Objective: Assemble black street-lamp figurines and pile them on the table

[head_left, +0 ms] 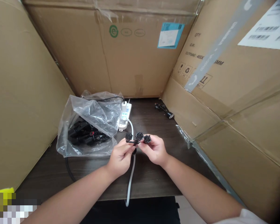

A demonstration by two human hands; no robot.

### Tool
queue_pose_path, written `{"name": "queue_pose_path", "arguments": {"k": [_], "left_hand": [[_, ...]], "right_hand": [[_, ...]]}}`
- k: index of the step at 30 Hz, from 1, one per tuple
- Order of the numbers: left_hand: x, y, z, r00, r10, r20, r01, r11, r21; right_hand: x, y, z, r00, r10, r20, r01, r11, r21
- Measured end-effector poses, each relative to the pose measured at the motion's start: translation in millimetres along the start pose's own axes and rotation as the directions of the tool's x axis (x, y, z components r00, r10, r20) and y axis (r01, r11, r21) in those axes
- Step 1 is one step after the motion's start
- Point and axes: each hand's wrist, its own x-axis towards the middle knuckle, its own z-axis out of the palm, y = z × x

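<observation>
Since black three-way plastic connector (137, 138) spans wide, left hand (120, 160) and right hand (154, 151) each pinch one end, held up above dark counter (151, 124) (more connectors (84, 133) in plastic bag (93, 105) beside power strip (124, 116)).

Dark wood-grain tabletop (149, 119) here. On the left there's a crinkly clear plastic bag (84, 109) with a bunch of black plastic connectors (86, 132) inside. Right next to it sits a white power strip (124, 116), its white cable (130, 180) running toward the front edge and over. A small black connector piece (164, 109) lies at the back right, and a black cable (68, 168) sits front left.
</observation>
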Motion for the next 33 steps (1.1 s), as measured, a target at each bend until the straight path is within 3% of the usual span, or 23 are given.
{"name": "queue_pose_path", "arguments": {"k": [5, 9, 14, 19, 33], "left_hand": [[0.6, 3.1, -3.4, 1.000, -0.008, 0.030, 0.008, 1.000, 0.010], [5.6, 11.0, -14.1, 0.997, -0.065, -0.029, 0.065, 0.998, 0.022], [13.3, 19.3, -25.9, 1.000, 0.026, -0.008, -0.026, 0.998, 0.057], [13.8, 19.6, -26.6, 0.993, 0.121, 0.002, -0.121, 0.988, 0.096], [9.3, 17.2, -25.7, 0.977, 0.214, -0.006, -0.211, 0.968, 0.134]], "right_hand": [[3.9, -5.6, -0.7, 0.995, -0.093, 0.047, 0.094, 0.995, -0.015], [6.8, -10.3, -2.7, 0.981, -0.178, 0.082, 0.181, 0.983, -0.029], [5.1, -9.6, -3.7, 0.966, -0.236, 0.104, 0.244, 0.967, -0.070], [2.1, -8.4, -1.2, 0.968, -0.232, 0.098, 0.238, 0.969, -0.059], [0.9, -6.1, -0.4, 0.969, -0.225, 0.101, 0.226, 0.974, -0.004]]}}
